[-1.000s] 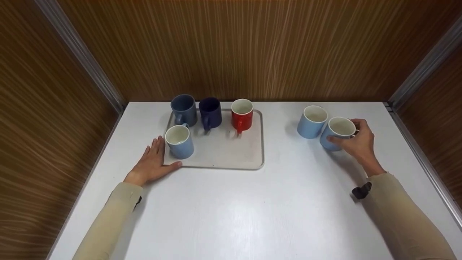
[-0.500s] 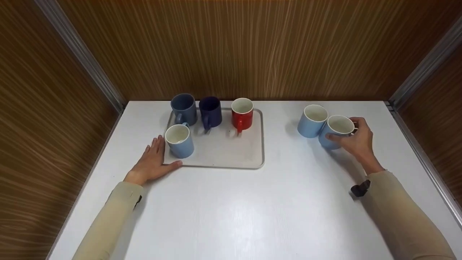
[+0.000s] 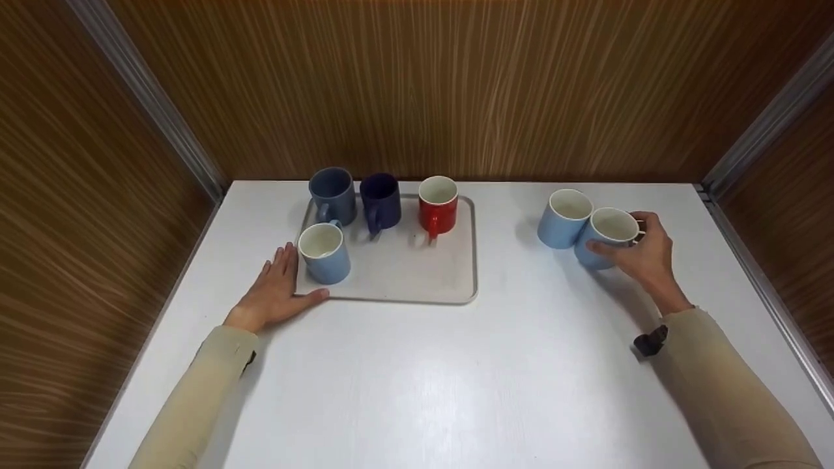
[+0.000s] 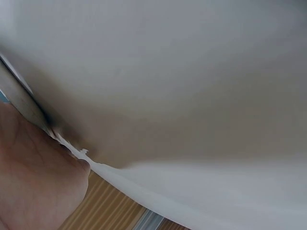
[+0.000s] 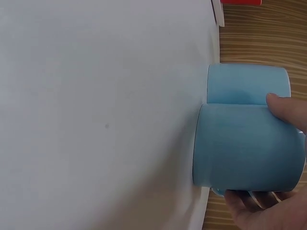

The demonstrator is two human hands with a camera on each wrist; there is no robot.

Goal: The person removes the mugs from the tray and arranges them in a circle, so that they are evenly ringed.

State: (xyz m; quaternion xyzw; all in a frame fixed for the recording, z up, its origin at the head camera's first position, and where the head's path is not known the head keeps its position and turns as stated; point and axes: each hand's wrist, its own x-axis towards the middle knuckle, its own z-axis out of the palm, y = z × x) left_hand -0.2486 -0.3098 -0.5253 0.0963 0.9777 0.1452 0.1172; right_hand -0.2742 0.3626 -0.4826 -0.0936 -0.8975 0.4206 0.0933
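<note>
My right hand grips a light blue mug from its right side, thumb across the front and fingers behind near the handle. A second light blue mug stands upright just left of it; in the right wrist view the held mug overlaps the other mug. My left hand lies with straight fingers along the left edge of the beige tray, its thumb at the front edge. Nearest to that hand, a third light blue mug stands on the tray's left corner.
Along the back of the tray stand a grey-blue mug, a dark purple mug and a red mug. The white table meets a wood-patterned panel at the back, with similar panels at both sides.
The right hand has shifted the held mug slightly left and back, closing the narrow gap to the mug beside it. The left hand and tray stay in place.
</note>
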